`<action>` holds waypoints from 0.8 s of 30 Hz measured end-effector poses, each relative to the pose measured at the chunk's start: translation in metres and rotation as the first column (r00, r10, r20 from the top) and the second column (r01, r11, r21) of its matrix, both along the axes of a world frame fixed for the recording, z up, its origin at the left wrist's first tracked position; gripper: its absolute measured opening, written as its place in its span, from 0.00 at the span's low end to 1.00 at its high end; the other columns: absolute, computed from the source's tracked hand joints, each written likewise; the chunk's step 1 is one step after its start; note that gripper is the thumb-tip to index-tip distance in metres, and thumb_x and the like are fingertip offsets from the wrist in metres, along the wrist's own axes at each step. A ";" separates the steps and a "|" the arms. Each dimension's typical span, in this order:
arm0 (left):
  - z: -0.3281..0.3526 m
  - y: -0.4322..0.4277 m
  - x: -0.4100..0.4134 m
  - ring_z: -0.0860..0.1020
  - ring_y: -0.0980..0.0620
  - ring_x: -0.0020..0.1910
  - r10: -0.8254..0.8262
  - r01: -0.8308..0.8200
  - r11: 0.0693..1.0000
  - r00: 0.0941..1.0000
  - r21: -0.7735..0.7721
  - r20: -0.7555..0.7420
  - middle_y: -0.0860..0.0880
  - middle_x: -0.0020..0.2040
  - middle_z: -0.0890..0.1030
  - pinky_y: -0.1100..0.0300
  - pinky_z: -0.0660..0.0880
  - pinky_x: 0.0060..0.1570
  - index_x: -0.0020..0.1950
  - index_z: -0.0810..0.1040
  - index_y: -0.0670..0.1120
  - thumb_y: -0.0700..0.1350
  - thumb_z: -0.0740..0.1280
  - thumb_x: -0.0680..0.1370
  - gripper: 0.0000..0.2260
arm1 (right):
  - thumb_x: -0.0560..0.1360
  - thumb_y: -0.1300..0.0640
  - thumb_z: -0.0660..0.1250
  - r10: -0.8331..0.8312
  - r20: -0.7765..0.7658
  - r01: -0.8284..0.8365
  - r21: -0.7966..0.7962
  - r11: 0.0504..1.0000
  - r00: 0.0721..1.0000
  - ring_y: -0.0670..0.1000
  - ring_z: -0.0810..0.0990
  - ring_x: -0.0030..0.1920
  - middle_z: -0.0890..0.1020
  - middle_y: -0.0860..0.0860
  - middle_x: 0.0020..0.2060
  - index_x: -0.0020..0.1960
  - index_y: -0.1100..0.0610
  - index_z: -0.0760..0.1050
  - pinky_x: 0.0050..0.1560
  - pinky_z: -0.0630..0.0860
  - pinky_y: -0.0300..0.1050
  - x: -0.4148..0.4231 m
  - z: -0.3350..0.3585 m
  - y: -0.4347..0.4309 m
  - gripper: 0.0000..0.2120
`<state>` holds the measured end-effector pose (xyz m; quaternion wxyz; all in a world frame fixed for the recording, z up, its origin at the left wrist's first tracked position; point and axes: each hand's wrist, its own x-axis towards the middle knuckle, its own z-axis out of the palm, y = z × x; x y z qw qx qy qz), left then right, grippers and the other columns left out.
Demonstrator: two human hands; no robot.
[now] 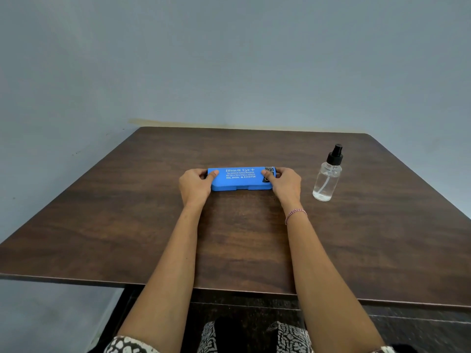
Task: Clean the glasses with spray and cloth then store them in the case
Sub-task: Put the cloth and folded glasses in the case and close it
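A blue glasses case [240,179] with white lettering lies closed in the middle of the brown wooden table [229,238]. My left hand [195,186] grips its left end, thumb on the lid. My right hand [285,184] grips its right end, thumb on top beside a dark patterned patch. A clear spray bottle [328,175] with a black pump top stands upright to the right of the case, apart from my right hand. Neither the glasses nor a cloth can be seen.
The table's far edge meets a plain blue-grey wall [229,59]. Its near edge runs just in front of my lap, where patterned fabric [290,337] shows.
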<state>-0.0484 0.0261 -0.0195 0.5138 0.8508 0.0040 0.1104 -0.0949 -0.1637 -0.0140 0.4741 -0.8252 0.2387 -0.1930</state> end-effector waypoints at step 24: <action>0.013 -0.032 -0.039 0.78 0.48 0.56 0.073 -0.053 0.995 0.967 -0.088 0.244 0.45 0.56 0.81 0.51 0.74 0.58 0.60 0.79 0.42 0.47 0.68 0.75 0.15 | 0.77 0.48 0.65 -0.078 0.268 0.133 -0.194 0.972 0.960 0.50 0.77 0.48 0.79 0.52 0.47 0.56 0.59 0.76 0.49 0.75 0.46 -0.043 0.021 0.013 0.16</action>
